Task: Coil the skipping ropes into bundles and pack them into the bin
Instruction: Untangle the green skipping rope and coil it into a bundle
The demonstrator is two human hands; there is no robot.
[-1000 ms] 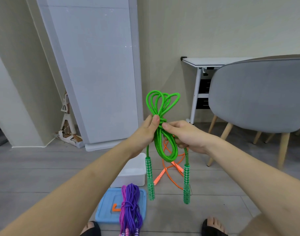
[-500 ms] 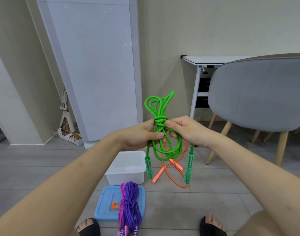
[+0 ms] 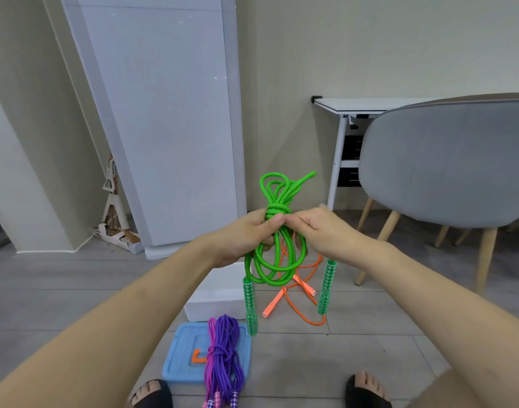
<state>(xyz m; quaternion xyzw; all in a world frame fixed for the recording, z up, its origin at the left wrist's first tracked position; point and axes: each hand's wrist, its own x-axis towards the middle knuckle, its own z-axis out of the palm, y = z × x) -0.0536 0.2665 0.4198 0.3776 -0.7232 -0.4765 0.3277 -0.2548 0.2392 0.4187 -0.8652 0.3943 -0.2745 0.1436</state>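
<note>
So both hands, left hand (image 3: 246, 231) and right hand (image 3: 326, 228), pinch the green skipping rope (image 3: 277, 240) bundle upright at its knot, white bin (image 3: 220, 293) straight below.

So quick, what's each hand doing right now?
Left hand: grips the green rope at its wrapped middle.
Right hand: pinches the same rope beside the wrap.

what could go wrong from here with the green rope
The wrap around the green rope is pinched by both the left hand and right hand; the free end sticks out at the top, so letting go early may loosen it. The green handles dangle low and could snag the orange rope on the floor or knock the bin rim.
</note>
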